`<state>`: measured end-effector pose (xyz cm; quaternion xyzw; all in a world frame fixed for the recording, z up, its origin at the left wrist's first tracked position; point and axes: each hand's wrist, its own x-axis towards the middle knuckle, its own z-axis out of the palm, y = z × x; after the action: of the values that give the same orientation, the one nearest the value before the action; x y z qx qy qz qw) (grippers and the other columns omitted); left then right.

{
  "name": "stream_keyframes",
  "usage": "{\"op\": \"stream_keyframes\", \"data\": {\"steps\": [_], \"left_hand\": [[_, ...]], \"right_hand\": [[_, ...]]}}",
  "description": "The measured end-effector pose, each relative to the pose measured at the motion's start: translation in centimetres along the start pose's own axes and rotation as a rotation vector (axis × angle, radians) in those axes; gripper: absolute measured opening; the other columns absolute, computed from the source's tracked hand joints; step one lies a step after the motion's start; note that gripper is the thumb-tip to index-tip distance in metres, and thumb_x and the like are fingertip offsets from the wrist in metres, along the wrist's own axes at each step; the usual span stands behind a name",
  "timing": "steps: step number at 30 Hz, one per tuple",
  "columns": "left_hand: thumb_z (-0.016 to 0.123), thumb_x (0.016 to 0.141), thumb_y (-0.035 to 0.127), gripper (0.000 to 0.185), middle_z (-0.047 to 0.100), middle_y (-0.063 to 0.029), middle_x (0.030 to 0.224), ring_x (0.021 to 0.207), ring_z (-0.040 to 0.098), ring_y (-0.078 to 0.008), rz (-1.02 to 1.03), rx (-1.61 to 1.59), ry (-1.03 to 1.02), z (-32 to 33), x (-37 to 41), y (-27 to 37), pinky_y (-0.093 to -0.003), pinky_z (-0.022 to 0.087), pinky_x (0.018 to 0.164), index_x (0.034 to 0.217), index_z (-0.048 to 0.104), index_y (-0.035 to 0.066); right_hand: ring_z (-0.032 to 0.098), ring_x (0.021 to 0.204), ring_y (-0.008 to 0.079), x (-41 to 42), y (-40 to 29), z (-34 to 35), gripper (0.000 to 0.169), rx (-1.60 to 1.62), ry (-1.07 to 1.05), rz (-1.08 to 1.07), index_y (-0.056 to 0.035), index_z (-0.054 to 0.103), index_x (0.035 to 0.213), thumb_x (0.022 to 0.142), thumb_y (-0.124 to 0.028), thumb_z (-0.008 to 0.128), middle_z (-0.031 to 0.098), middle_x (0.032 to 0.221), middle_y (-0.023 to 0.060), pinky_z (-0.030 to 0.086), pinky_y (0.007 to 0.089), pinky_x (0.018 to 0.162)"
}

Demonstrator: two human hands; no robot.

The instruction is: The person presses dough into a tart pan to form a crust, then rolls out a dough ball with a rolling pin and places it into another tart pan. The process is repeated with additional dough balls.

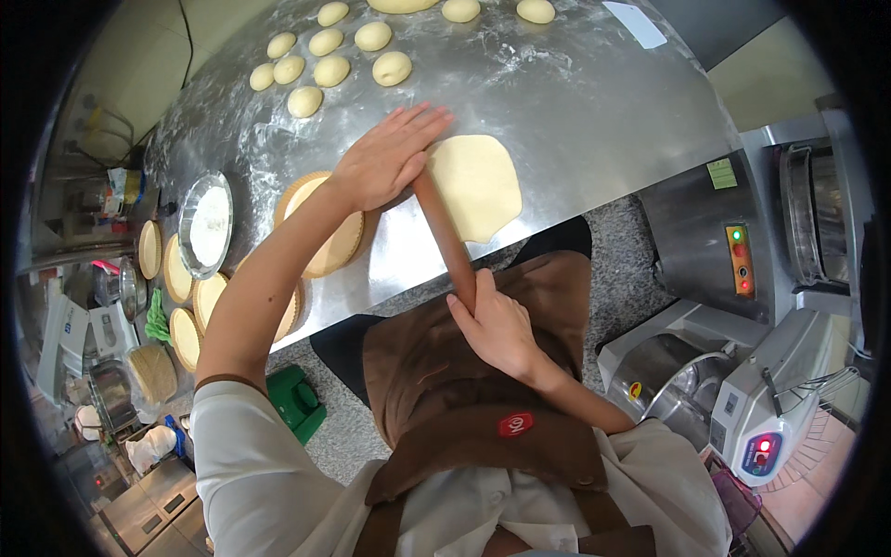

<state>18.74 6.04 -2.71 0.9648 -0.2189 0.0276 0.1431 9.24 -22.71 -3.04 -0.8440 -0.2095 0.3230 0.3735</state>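
Note:
A wooden rolling pin (445, 240) slants over the near edge of the steel table (592, 139), along the left edge of a flat sheet of rolled dough (477, 184). My left hand (386, 157) lies over the pin's far end, fingers stretched out and palm down. The pin's near end is gripped by my right hand (494, 324), in front of the brown apron. Beneath and beside my left forearm are round fluted tart shells (337, 244), partly hidden by the arm. Several dough balls (330, 71) sit farther back on the floured table.
A bowl of white flour (209, 226) stands at the left among more tart shells (186, 338). A white scraper (635, 25) lies at the back right. Beyond the table's right side are a steel machine (703, 237) and a mixer (766, 397). A green stool (296, 404) is on the floor.

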Motion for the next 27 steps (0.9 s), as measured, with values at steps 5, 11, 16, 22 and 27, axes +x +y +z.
{"op": "stream_keyframes", "data": {"steps": [5, 11, 16, 22, 27], "left_hand": [[0.04, 0.111, 0.025, 0.055, 0.035, -0.0112, 0.17, 0.158, 0.029, -0.0332, -0.053, 0.109, -0.038, -1.3, -2.9, -0.5, -0.0502, 0.018, 0.132, 0.165, 0.035, 0.015], [0.044, 0.11, 0.024, 0.048, 0.049, -0.0143, 0.16, 0.152, 0.04, -0.032, -0.062, 0.128, 0.138, -2.5, 0.7, 0.4, -0.0511, 0.023, 0.13, 0.156, 0.048, 0.01], [0.043, 0.11, 0.027, 0.049, 0.048, -0.0135, 0.161, 0.153, 0.039, -0.0296, -0.11, 0.137, 0.002, 0.2, 6.5, 3.3, -0.0524, 0.021, 0.13, 0.156, 0.049, 0.011], [0.037, 0.109, 0.024, 0.055, 0.037, -0.0102, 0.169, 0.158, 0.03, -0.0328, 0.014, 0.117, 0.073, 2.2, 3.1, 2.5, -0.0508, 0.017, 0.132, 0.163, 0.039, 0.016], [0.04, 0.109, 0.021, 0.055, 0.036, -0.0114, 0.169, 0.158, 0.029, -0.0344, -0.06, 0.043, 0.021, 0.6, -1.1, 1.3, -0.0499, 0.018, 0.131, 0.163, 0.038, 0.014]], "right_hand": [[0.069, 0.084, 0.0509, 0.3, 0.0, 1.0, 0.034, 0.084, -0.012, -0.029, -0.0008, 0.045, 0.105, 0.104, -0.031, 0.061, 0.07, 0.086, 0.029, 0.053, 0.0585, 0.075], [0.067, 0.081, 0.0511, -0.2, 2.1, -1.0, 0.029, 0.191, 0.193, -0.167, -0.0027, 0.048, 0.104, 0.101, -0.027, 0.065, 0.068, 0.085, 0.0282, 0.052, 0.058, 0.069], [0.068, 0.073, 0.0489, -0.6, 3.2, -2.8, 0.032, -0.053, 0.172, -0.109, -0.0026, 0.047, 0.104, 0.101, -0.028, 0.064, 0.068, 0.077, 0.0264, 0.053, 0.0574, 0.064], [0.069, 0.071, 0.048, -1.1, 1.5, -0.6, 0.037, -0.128, 0.096, -0.079, -0.0003, 0.045, 0.102, 0.106, -0.035, 0.058, 0.069, 0.075, 0.0267, 0.055, 0.0559, 0.064], [0.069, 0.08, 0.0507, 0.1, 0.3, 0.7, 0.042, -0.003, -0.03, -0.093, -0.0001, 0.042, 0.104, 0.106, -0.04, 0.056, 0.07, 0.082, 0.029, 0.054, 0.058, 0.071]]}}
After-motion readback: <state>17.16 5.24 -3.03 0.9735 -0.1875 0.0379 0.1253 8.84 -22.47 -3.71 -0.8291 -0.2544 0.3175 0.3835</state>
